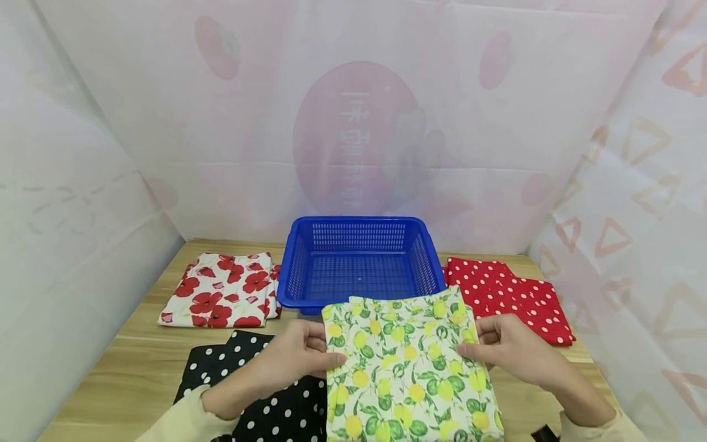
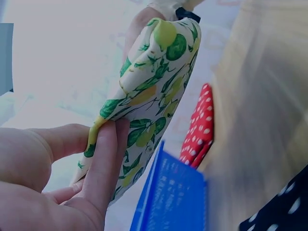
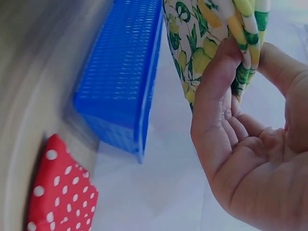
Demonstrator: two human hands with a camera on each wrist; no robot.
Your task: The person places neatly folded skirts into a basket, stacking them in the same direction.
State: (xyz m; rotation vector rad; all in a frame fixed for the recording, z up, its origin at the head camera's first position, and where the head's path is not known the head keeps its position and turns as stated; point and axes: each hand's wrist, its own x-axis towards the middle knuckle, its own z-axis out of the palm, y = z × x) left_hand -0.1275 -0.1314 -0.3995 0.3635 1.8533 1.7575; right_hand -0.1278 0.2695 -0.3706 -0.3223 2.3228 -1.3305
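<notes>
A folded white cloth with yellow lemons and green leaves (image 1: pixel 405 368) is held up in front of the basket, between both hands. My left hand (image 1: pixel 289 356) pinches its left edge, thumb on the near face and fingers behind. At the opposite edge my right hand (image 1: pixel 510 350) pinches it the same way. The left wrist view shows the lemon cloth (image 2: pixel 149 91) side on, its folded layers between thumb and fingers. Several folds bunch in the right hand's grip (image 3: pixel 245 144). The blue plastic basket (image 1: pixel 359 270) stands just beyond the cloth, with nothing in it.
On the wooden table (image 1: pixel 127 344), a white cloth with red flowers (image 1: pixel 221 291) lies left of the basket. A red polka-dot cloth (image 1: pixel 508 298) lies to its right. A black polka-dot cloth (image 1: pixel 282 405) is under my left forearm. Printed fabric walls (image 1: pixel 237 141) enclose the back and sides.
</notes>
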